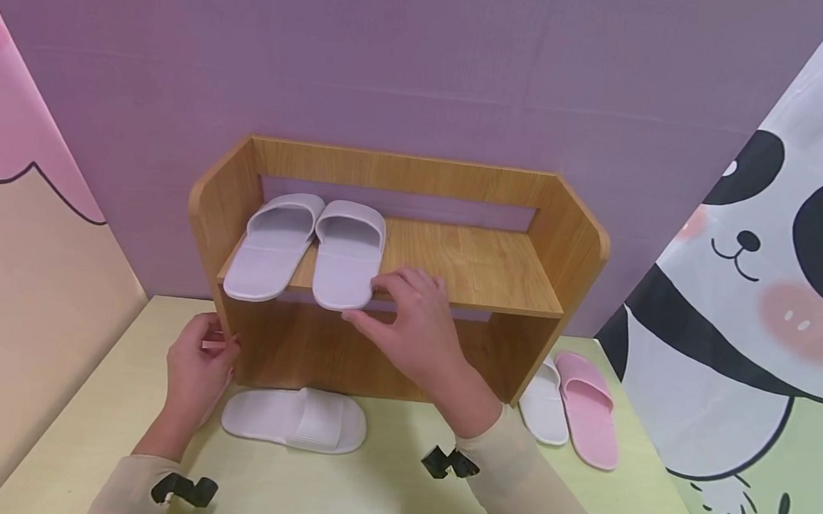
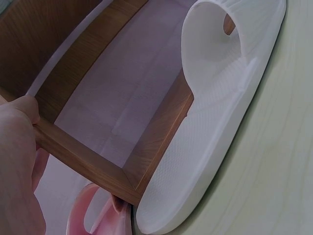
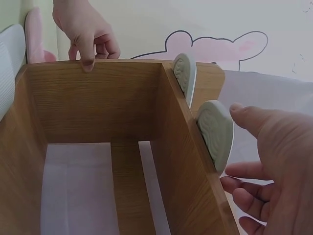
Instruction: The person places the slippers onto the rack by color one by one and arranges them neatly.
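Observation:
A wooden two-tier shoe rack [image 1: 409,174] stands against the back wall. On its upper shelf, a pair of white slippers rests at the left, a left slipper [image 1: 270,256] and a right slipper [image 1: 346,265], their heel ends over the front edge. My right hand [image 1: 417,328] is at the heel of the right slipper, thumb at the end and index finger by the side, without closing round it. With the thumb inside and fingers outside, my left hand [image 1: 196,362] grips the rack's left side panel. Another white slipper [image 2: 195,147] lies in front of the rack.
Right of the rack lie a white slipper [image 1: 544,403] and a pink slipper [image 1: 589,409]. Part of another pink slipper [image 2: 105,218] shows outside the left panel. A purple wall [image 1: 409,68] rises behind, and cartoon panels flank the pale table [image 1: 398,476].

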Available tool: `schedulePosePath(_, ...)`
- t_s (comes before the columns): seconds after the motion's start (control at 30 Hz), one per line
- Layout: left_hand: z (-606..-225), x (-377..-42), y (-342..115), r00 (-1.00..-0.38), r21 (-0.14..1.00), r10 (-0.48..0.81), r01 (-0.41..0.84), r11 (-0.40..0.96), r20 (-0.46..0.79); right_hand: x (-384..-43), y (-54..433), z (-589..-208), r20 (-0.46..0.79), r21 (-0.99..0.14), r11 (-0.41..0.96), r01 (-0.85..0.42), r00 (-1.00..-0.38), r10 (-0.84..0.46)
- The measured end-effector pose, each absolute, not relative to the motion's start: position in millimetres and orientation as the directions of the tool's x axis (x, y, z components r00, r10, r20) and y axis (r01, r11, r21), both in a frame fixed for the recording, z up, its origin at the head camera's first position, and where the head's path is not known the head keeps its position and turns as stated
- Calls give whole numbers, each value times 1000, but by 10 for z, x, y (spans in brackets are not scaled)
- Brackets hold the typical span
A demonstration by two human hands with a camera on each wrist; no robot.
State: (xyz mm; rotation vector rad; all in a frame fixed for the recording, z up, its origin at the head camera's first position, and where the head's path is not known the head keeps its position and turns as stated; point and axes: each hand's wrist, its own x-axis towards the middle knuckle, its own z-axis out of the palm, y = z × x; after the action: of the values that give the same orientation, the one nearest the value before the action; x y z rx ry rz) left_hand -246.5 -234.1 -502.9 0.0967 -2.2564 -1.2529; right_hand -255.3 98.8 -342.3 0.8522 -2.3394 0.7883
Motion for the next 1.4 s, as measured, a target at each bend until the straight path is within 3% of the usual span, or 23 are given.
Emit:
schedulePosePath(0.2,-5020,-2475,-2347,-848,802,-313,195,565,427,-2534,1121,-3459,681,-370,539,-757,-616,-396)
schedulePosePath(0.37,-5013,-2476,-2350,-849,805,-317,191,562,423,-2472,1292,-3516,661,-412,506,-758,-631,-406)
schedulePosePath(0.6,-5011,-2480,-2336,-851,814,-323,187,549,413,-2379,1641,-3635,593,-475,525,-707,-697,-402)
schedulePosePath(0.93,-5018,-2481,-2352,-840,812,-331,200,549,431,-2274,2345,-4030,598,-436,582,-686,-704,-382)
schedulePosePath(1.17,-5038,-2483,-2369,-836,811,-331,209,547,438,-2226,2763,-4326,589,-428,670,-607,-749,-302)
schedulePosePath(1.4,-5061,-2497,-2366,-838,810,-327,210,547,438,-2155,3122,-4579,620,-415,709,-570,-748,-238)
